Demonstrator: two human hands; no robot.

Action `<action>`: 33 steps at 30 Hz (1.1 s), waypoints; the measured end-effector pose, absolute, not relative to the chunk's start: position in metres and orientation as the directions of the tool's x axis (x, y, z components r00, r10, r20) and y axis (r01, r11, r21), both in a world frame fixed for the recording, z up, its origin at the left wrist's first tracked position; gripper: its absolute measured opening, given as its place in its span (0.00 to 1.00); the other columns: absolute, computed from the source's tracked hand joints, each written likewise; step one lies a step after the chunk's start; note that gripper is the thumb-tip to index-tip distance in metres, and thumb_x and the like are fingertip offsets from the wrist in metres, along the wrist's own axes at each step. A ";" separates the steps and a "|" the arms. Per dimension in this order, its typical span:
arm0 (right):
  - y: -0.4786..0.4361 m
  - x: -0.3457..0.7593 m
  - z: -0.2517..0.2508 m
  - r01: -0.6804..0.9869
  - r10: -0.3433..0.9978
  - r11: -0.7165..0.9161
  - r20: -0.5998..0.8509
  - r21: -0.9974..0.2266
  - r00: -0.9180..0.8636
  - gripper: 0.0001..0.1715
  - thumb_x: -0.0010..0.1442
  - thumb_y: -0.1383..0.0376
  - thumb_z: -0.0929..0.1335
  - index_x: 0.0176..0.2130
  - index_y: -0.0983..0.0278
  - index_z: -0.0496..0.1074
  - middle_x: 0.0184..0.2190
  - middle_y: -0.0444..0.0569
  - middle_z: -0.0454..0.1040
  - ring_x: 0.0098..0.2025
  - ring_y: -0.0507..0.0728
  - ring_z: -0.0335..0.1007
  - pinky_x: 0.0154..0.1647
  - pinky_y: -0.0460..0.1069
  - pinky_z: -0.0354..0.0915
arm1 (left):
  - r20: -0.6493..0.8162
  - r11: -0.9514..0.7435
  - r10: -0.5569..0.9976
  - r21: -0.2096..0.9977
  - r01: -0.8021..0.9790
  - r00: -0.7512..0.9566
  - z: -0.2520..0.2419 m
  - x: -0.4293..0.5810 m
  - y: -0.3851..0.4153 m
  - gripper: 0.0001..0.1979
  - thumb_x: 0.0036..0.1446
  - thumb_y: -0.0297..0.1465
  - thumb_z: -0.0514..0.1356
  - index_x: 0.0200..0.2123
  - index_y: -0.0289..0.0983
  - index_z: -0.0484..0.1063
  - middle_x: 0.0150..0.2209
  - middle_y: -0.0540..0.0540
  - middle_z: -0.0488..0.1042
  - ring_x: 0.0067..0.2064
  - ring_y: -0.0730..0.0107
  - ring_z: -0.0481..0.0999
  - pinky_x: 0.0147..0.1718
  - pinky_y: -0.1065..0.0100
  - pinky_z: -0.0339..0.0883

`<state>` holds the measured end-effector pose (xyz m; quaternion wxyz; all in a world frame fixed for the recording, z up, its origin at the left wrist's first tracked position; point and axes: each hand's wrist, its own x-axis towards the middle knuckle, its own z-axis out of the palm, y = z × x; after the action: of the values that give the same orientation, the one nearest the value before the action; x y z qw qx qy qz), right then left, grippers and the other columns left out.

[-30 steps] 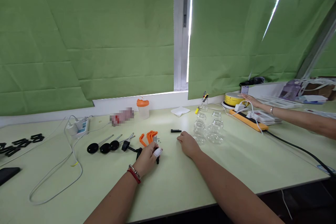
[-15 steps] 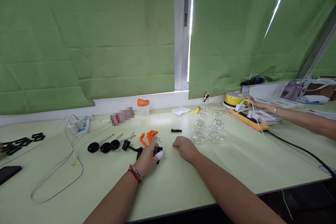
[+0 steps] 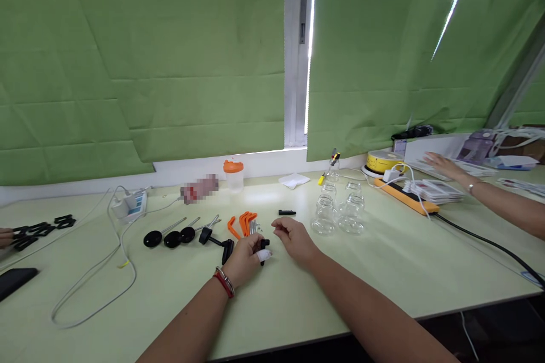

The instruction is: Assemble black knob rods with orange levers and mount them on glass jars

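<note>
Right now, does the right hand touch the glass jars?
Apart. In the head view, the right hand lies left of the glass jars, and a strip of bare table shows between them.

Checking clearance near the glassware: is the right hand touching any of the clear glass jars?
No, the right hand rests on the table apart from the clear glass jars, close to the left hand.

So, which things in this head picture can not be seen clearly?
- Small metal and black parts in the left hand: its fingers cover them.
- Pink object by the wall: blurred out.
- Black pieces at far left: too small to identify.
- Right hand fingertips: whether they pinch anything is too small to tell.
</note>
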<state>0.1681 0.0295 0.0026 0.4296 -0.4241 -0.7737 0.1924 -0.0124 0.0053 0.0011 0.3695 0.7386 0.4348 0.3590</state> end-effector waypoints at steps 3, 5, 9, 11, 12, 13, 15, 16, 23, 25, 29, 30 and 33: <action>0.019 0.158 0.009 0.312 0.800 0.599 0.539 -0.737 -0.262 0.10 0.56 0.69 0.62 0.39 0.63 0.69 0.33 0.47 0.72 0.35 0.52 0.68 0.38 0.47 0.64 | 0.221 -0.363 0.901 0.853 0.374 0.373 0.002 -0.010 0.004 0.08 0.48 0.33 0.60 0.29 0.36 0.64 0.23 0.54 0.57 0.26 0.74 0.56 0.27 0.71 0.52; 0.014 0.154 0.012 0.280 0.787 0.614 0.543 -0.738 -0.294 0.10 0.56 0.70 0.63 0.38 0.62 0.70 0.32 0.46 0.71 0.35 0.52 0.67 0.37 0.47 0.64 | 0.228 -0.374 0.896 0.850 0.370 0.382 0.002 -0.009 0.004 0.07 0.49 0.32 0.60 0.29 0.36 0.65 0.24 0.54 0.58 0.27 0.73 0.57 0.27 0.71 0.53; 0.009 0.150 0.017 0.294 0.769 0.635 0.547 -0.715 -0.331 0.09 0.55 0.71 0.63 0.36 0.62 0.70 0.32 0.45 0.71 0.34 0.52 0.67 0.37 0.47 0.63 | 0.237 -0.390 0.887 0.844 0.368 0.396 0.001 -0.009 0.005 0.07 0.49 0.32 0.60 0.31 0.36 0.66 0.25 0.52 0.62 0.28 0.72 0.59 0.29 0.70 0.55; 0.009 0.151 0.018 0.297 0.764 0.641 0.548 -0.708 -0.342 0.09 0.55 0.72 0.63 0.35 0.62 0.71 0.32 0.46 0.71 0.35 0.52 0.67 0.38 0.47 0.63 | 0.239 -0.394 0.885 0.842 0.370 0.399 0.000 -0.009 0.006 0.07 0.49 0.32 0.60 0.32 0.36 0.67 0.26 0.51 0.63 0.28 0.72 0.60 0.29 0.70 0.56; 0.009 0.151 0.018 0.301 0.762 0.643 0.547 -0.704 -0.347 0.10 0.55 0.72 0.63 0.35 0.62 0.71 0.32 0.46 0.72 0.35 0.52 0.67 0.38 0.47 0.63 | 0.241 -0.396 0.884 0.841 0.369 0.400 -0.001 -0.010 0.006 0.07 0.49 0.32 0.60 0.32 0.35 0.67 0.26 0.51 0.63 0.29 0.71 0.60 0.29 0.70 0.56; 0.009 0.152 0.018 0.305 0.760 0.645 0.546 -0.700 -0.354 0.10 0.55 0.72 0.63 0.35 0.62 0.71 0.32 0.46 0.72 0.35 0.52 0.67 0.38 0.47 0.63 | 0.243 -0.398 0.883 0.840 0.368 0.401 -0.001 -0.010 0.006 0.07 0.49 0.31 0.59 0.32 0.35 0.67 0.27 0.51 0.64 0.29 0.71 0.61 0.29 0.69 0.57; 0.009 0.152 0.018 0.307 0.757 0.647 0.544 -0.698 -0.362 0.10 0.56 0.72 0.62 0.35 0.62 0.71 0.32 0.46 0.72 0.36 0.53 0.67 0.39 0.47 0.63 | 0.246 -0.401 0.882 0.841 0.364 0.403 -0.001 -0.009 0.007 0.07 0.49 0.30 0.59 0.33 0.35 0.67 0.27 0.51 0.64 0.29 0.71 0.61 0.30 0.69 0.57; 0.009 0.152 0.018 0.301 0.757 0.648 0.544 -0.700 -0.363 0.10 0.56 0.72 0.62 0.35 0.62 0.71 0.32 0.46 0.72 0.36 0.53 0.67 0.39 0.48 0.63 | 0.247 -0.401 0.881 0.842 0.361 0.403 -0.001 -0.009 0.007 0.07 0.48 0.30 0.60 0.33 0.35 0.67 0.27 0.51 0.64 0.29 0.71 0.61 0.30 0.69 0.57; 0.011 0.152 0.015 0.268 0.757 0.644 0.548 -0.716 -0.357 0.10 0.55 0.73 0.63 0.35 0.63 0.71 0.32 0.46 0.72 0.36 0.52 0.67 0.39 0.47 0.63 | 0.253 -0.407 0.875 0.848 0.340 0.414 0.002 -0.008 0.006 0.07 0.48 0.28 0.59 0.33 0.35 0.66 0.27 0.51 0.64 0.30 0.71 0.61 0.30 0.69 0.58; 0.011 0.152 0.015 0.267 0.760 0.640 0.542 -0.720 -0.359 0.11 0.55 0.73 0.63 0.35 0.63 0.72 0.32 0.46 0.72 0.36 0.52 0.67 0.39 0.47 0.63 | 0.256 -0.409 0.873 0.848 0.338 0.415 0.001 -0.008 0.006 0.07 0.48 0.28 0.59 0.33 0.35 0.66 0.27 0.51 0.63 0.30 0.72 0.61 0.30 0.69 0.57; 0.012 0.152 0.014 0.261 0.762 0.636 0.538 -0.726 -0.361 0.11 0.55 0.74 0.63 0.35 0.63 0.72 0.32 0.46 0.72 0.36 0.52 0.67 0.39 0.47 0.63 | 0.260 -0.413 0.873 0.845 0.340 0.413 0.000 -0.009 0.006 0.06 0.48 0.28 0.59 0.31 0.35 0.66 0.26 0.52 0.62 0.29 0.73 0.59 0.29 0.70 0.56; 0.012 0.153 0.014 0.258 0.762 0.635 0.537 -0.728 -0.361 0.11 0.55 0.74 0.63 0.35 0.63 0.72 0.32 0.45 0.72 0.36 0.52 0.67 0.39 0.47 0.63 | 0.259 -0.412 0.873 0.845 0.341 0.414 -0.001 -0.009 0.006 0.06 0.48 0.28 0.59 0.31 0.35 0.66 0.26 0.52 0.62 0.29 0.73 0.59 0.29 0.70 0.56; 0.012 0.153 0.013 0.255 0.763 0.634 0.537 -0.730 -0.359 0.11 0.54 0.74 0.63 0.35 0.63 0.72 0.32 0.45 0.72 0.36 0.52 0.67 0.39 0.47 0.63 | 0.255 -0.411 0.872 0.845 0.342 0.417 -0.001 -0.009 0.007 0.06 0.49 0.29 0.60 0.32 0.35 0.66 0.26 0.52 0.62 0.29 0.73 0.60 0.29 0.70 0.57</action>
<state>0.1525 0.0118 0.0132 0.4618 -0.3277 -0.7770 0.2751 -0.0092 0.0068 -0.0012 0.3664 0.7577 0.4006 0.3622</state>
